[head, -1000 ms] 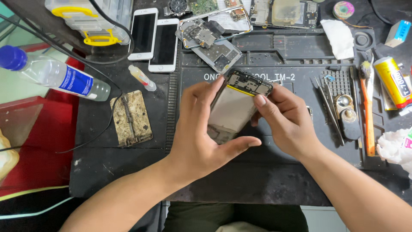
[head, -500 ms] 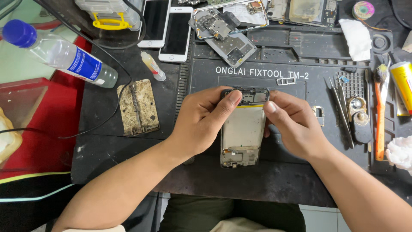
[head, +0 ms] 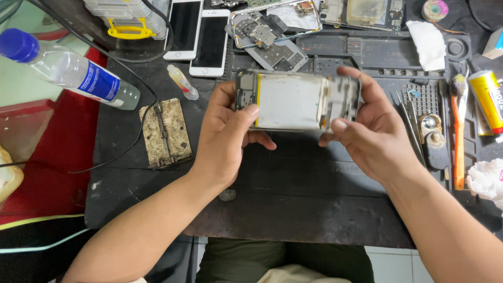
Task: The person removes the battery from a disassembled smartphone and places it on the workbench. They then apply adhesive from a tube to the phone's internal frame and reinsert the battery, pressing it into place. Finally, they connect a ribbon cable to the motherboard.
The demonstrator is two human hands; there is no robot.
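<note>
So you'd swung the opened phone (head: pixel 296 100) round from upright to lying sideways, and lifted it higher over the black repair mat (head: pixel 293 183). Your left hand (head: pixel 228 137) pinched its left end, thumb on top; your right hand (head: pixel 370 131) clamped the right end. That put the battery side flat toward you, so I'd guess you were checking the internals. The tweezers (head: pixel 406 123) sat untouched.

Surface (head: pixel 293 209): dark worn repair mat w/ moulded compartments along top and right edge. Left of mat: red area (head: pixel 47 152), pale green patch at upper left. Below front edge: pale tiled floor (head: pixel 387 262). Lighting even, overhead; no hard shadows.
</note>
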